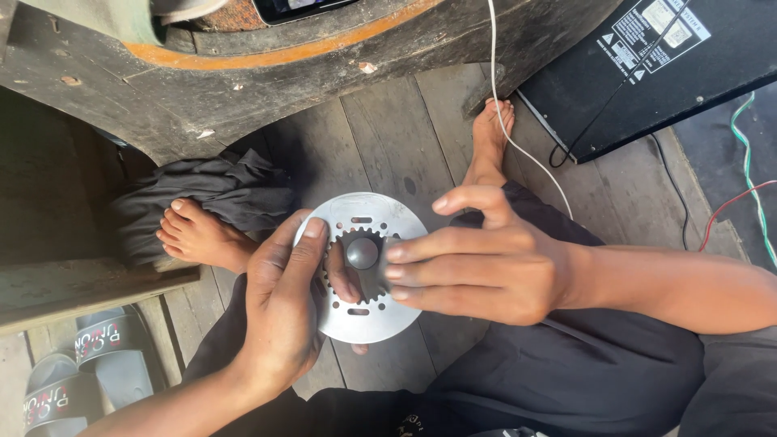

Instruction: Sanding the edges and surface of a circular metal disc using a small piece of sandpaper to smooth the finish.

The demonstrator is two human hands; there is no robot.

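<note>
The left hand (283, 311) is cupping the silver metal disc (360, 267) from its left edge, thumb lying over the rim and face, fingers curled behind it with one fingertip showing below the lower rim. The right hand (477, 263) is coming in from the right, three fingers pressing flat on the disc's face beside the centre and the index finger lifted clear above. The disc is being held in the air over the person's lap, tilted toward the camera. It is round, thin and dull-bright, with a toothed ring cut about the middle, small slots near the rim, and a grey domed knob (363, 252) at the centre. Bare feet are resting on the wooden plank floor (388, 137). A dark cloth (218, 190) is lying beside the left foot, grey sandals (81, 372) near the corner, and a white cable (518, 146) is trailing past a black speaker box (647, 65).
</note>
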